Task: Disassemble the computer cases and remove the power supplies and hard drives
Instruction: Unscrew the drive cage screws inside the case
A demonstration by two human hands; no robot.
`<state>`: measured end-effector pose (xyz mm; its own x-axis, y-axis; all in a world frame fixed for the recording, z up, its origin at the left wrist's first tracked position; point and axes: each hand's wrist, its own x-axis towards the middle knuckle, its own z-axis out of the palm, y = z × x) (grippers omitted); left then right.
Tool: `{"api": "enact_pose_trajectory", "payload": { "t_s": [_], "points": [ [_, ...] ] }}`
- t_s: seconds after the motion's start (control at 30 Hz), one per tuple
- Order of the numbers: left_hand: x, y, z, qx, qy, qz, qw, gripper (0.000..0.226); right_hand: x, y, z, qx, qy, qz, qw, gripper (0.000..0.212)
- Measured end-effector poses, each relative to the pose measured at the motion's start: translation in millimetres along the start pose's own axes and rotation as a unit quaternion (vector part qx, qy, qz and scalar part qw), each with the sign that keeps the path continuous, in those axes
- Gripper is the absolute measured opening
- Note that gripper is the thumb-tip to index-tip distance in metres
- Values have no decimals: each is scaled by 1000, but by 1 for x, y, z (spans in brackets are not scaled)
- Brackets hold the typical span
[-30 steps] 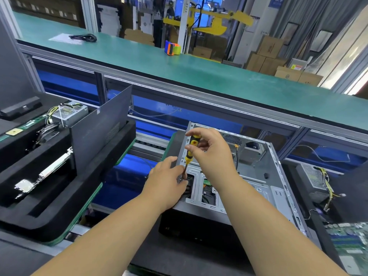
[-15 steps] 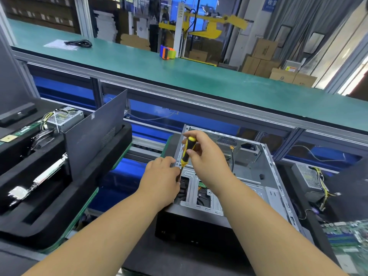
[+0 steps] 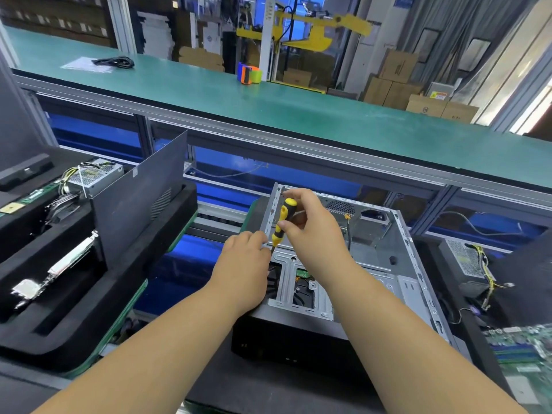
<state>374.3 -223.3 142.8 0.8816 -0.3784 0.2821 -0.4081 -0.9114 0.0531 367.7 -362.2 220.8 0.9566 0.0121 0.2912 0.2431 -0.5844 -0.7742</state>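
An open grey computer case (image 3: 400, 264) lies on its side in front of me, its interior mostly bare. A hard drive (image 3: 303, 289) shows under the metal drive cage at the case's near left. My right hand (image 3: 313, 234) grips a yellow and black screwdriver (image 3: 282, 221), tip down at the case's left edge. My left hand (image 3: 245, 270) rests on that edge beside the tip, fingers curled at the frame; what they hold is hidden. A power supply (image 3: 466, 261) with yellow wires sits to the right of the case.
A black foam tray (image 3: 98, 318) on the left holds another power supply (image 3: 95, 176), a leaning dark side panel (image 3: 140, 198) and a card. A green motherboard (image 3: 525, 345) lies at the lower right. A green conveyor table (image 3: 268, 106) with a tape roll runs behind.
The view has shifted slightly; both hands stay at the case's left edge with the screwdriver upright. My right hand's fingers have shifted on the handle.
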Motion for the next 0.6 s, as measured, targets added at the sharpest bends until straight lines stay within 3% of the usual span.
{"api": "enact_pose_trajectory", "payload": {
  "t_s": [0.37, 0.43, 0.6],
  "points": [
    [1, -1, -8, 12, -8, -6, 1000, 27, -3, 0, -12, 99, 51, -8, 994, 37],
    [2, -5, -13, -31, -5, -17, 999, 14, -3, 0, -15, 129, 66, -6, 989, 37],
    [2, -8, -23, -231, -2, -92, 969, 7, -6, 4, -23, 170, 108, 17, 979, 35]
  ]
}}
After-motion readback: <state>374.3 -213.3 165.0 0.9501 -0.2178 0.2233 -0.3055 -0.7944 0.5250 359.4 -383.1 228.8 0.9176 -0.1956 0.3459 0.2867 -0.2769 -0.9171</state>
